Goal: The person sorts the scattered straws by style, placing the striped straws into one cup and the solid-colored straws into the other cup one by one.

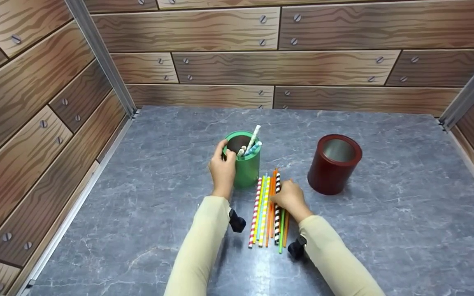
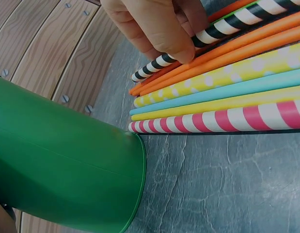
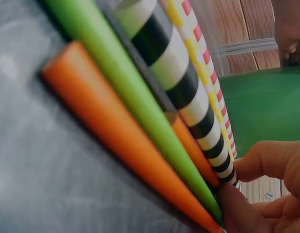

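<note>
My left hand (image 1: 222,176) grips the rim of a green cylindrical cup (image 1: 247,172), fingers over its edge. Several patterned paper straws (image 1: 254,139) stand leaning inside that cup. To its front right, a row of straws (image 1: 260,213) lies side by side on the tabletop: red-striped, yellow, light blue, yellow-dotted, orange and green. Over this row, my right hand (image 1: 291,199) pinches a black-and-white striped straw (image 2: 215,35) between thumb and finger. In the right wrist view, a green straw (image 3: 113,63) and an orange straw (image 3: 116,116) lie beside the striped one.
A dark red cylindrical cup (image 1: 330,174) stands to the right of my right hand, with no straws visible in it. The grey marbled tabletop (image 1: 159,172) is bounded by wood-patterned walls (image 1: 220,31) at the back and sides.
</note>
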Demonstrator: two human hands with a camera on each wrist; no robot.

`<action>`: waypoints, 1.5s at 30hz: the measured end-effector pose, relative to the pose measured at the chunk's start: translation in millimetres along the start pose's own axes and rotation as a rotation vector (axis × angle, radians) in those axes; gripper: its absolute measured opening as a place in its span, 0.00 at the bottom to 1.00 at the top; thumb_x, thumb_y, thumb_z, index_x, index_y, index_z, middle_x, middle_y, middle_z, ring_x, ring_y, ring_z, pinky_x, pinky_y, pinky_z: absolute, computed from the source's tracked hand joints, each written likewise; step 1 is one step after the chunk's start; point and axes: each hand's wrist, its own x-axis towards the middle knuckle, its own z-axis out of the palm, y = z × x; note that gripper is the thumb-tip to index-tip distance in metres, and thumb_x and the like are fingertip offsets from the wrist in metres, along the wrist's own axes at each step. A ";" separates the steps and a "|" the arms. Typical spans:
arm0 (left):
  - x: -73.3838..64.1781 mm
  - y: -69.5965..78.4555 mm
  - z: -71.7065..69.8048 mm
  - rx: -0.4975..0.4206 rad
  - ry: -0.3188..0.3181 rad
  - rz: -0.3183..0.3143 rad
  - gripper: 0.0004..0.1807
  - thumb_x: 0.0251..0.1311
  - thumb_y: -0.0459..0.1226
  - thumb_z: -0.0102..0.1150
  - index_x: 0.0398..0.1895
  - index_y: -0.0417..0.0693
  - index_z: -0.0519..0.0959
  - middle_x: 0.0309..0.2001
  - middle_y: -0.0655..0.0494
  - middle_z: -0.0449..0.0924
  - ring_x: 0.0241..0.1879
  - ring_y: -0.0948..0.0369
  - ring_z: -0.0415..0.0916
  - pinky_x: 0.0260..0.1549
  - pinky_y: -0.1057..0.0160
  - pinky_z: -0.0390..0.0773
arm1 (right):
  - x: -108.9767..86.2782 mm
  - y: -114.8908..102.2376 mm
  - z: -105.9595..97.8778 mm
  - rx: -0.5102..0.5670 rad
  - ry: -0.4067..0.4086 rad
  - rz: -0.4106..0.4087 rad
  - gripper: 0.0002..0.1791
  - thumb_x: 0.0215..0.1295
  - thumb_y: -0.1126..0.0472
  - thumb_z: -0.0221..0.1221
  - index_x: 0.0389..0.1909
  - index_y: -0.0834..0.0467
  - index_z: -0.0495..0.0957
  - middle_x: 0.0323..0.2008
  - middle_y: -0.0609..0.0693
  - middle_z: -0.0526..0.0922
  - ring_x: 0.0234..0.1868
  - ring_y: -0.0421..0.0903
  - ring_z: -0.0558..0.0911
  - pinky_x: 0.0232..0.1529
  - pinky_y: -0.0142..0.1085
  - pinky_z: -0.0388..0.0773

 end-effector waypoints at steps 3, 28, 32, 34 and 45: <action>0.1 -0.6 0.5 0.003 -0.004 -0.009 0.21 0.55 0.35 0.46 0.54 0.50 0.77 0.29 0.48 0.79 0.20 0.62 0.60 0.24 0.66 0.63 | 0.0 2.8 -0.3 0.041 0.004 0.004 0.16 0.36 0.63 0.62 0.30 0.65 0.78 0.28 0.57 0.79 0.28 0.52 0.74 0.32 0.42 0.73; -0.5 -0.1 0.2 -0.023 -0.021 -0.008 0.22 0.56 0.35 0.46 0.54 0.51 0.76 0.22 0.53 0.74 0.17 0.64 0.57 0.20 0.67 0.61 | -3.4 3.3 -13.8 0.197 0.033 0.015 0.27 0.43 0.65 0.60 0.49 0.71 0.74 0.37 0.63 0.80 0.29 0.50 0.78 0.34 0.40 0.76; 0.0 -0.1 0.6 -0.009 -0.008 -0.005 0.22 0.55 0.35 0.47 0.54 0.50 0.77 0.31 0.49 0.79 0.20 0.62 0.60 0.23 0.66 0.63 | -6.1 -1.4 -18.5 0.201 0.052 -0.004 0.28 0.43 0.65 0.60 0.50 0.70 0.74 0.35 0.61 0.80 0.33 0.52 0.77 0.38 0.42 0.75; 0.0 0.1 0.5 -0.005 -0.005 -0.002 0.21 0.55 0.35 0.47 0.53 0.50 0.77 0.33 0.49 0.80 0.21 0.62 0.62 0.24 0.66 0.64 | -6.9 -4.2 -20.1 0.233 0.054 -0.003 0.28 0.42 0.66 0.59 0.50 0.69 0.74 0.30 0.57 0.79 0.27 0.48 0.77 0.33 0.38 0.75; 0.4 -0.6 0.8 0.002 0.001 -0.012 0.21 0.55 0.35 0.47 0.53 0.51 0.78 0.40 0.49 0.82 0.25 0.60 0.67 0.27 0.65 0.67 | -10.5 -21.4 -32.0 0.396 0.042 -0.011 0.30 0.43 0.70 0.57 0.54 0.68 0.71 0.21 0.48 0.72 0.17 0.39 0.70 0.19 0.29 0.71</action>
